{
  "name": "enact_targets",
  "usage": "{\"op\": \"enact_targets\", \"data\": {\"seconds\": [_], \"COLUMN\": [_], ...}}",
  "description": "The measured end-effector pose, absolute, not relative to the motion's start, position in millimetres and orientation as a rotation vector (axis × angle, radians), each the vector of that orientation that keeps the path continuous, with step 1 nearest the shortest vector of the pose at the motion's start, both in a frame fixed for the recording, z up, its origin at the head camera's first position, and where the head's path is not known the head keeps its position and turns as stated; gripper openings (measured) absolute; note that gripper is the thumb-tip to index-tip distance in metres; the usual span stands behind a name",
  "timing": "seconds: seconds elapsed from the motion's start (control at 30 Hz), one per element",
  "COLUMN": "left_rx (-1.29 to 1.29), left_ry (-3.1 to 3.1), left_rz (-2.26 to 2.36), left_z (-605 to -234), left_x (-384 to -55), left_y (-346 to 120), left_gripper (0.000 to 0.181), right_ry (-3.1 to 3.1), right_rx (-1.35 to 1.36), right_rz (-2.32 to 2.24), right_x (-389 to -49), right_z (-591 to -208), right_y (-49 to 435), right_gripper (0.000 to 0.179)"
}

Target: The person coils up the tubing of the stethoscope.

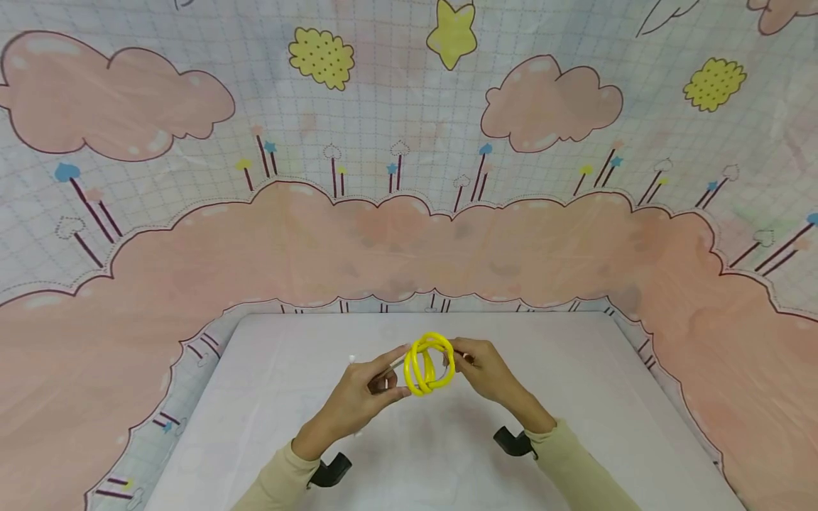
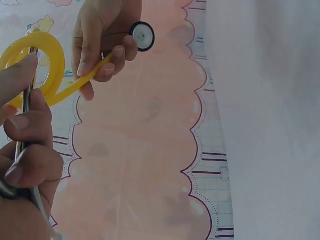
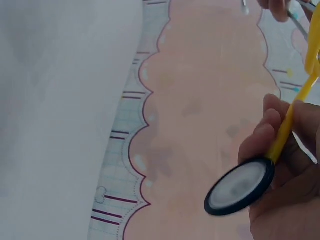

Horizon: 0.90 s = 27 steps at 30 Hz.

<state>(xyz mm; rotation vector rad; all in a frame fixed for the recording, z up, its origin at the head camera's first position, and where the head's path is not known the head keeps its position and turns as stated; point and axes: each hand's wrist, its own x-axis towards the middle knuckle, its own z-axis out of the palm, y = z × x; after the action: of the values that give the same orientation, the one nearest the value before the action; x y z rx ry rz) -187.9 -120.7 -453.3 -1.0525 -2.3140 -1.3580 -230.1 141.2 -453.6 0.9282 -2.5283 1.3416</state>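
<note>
A stethoscope's yellow tubing (image 1: 429, 365) is coiled into loops between the two hands, above the table. My left hand (image 1: 351, 397) grips the metal ear tubes (image 2: 26, 95) and holds the coil with its fingertips, as the left wrist view shows. My right hand (image 1: 488, 369) pinches the tubing close to the chest piece (image 3: 239, 186), a round pale disc with a black rim that hangs beside the fingers. A straight stretch of yellow tube (image 2: 82, 85) runs from the coil to the right hand. A white ear tip (image 1: 352, 359) shows behind the left hand.
Below the hands lies the white tabletop (image 1: 255, 426). A cloth backdrop (image 1: 409, 248) with printed clouds and stars rises behind it and spreads along the sides. Black wrist mounts (image 1: 331, 470) sit at both cuffs.
</note>
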Motion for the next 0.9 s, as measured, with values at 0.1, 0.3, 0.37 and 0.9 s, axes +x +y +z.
{"op": "enact_targets", "data": {"seconds": [0.1, 0.3, 0.37, 0.9], "left_rx": [-1.023, -0.912, -0.867, -0.775], "left_ry": [-2.324, -2.317, -2.312, -2.269], "left_rz": [-1.366, -1.379, -1.376, -1.377], "left_z": [-455, -458, -459, -463], "left_x": [-189, -192, -194, -199], "left_y": [-121, -122, -123, -123], "left_gripper": [0.061, 0.063, 0.063, 0.062], "right_ry": [-2.557, -2.616, -2.643, -2.644], "right_rx": [0.94, 0.907, 0.902, 0.925], "right_rz": [1.337, 1.34, 1.34, 1.344], "right_x": [-229, -224, -222, -206], "right_z": [-456, -459, -459, -463], "right_y": [141, 139, 138, 131], "right_gripper": [0.012, 0.025, 0.028, 0.038]}}
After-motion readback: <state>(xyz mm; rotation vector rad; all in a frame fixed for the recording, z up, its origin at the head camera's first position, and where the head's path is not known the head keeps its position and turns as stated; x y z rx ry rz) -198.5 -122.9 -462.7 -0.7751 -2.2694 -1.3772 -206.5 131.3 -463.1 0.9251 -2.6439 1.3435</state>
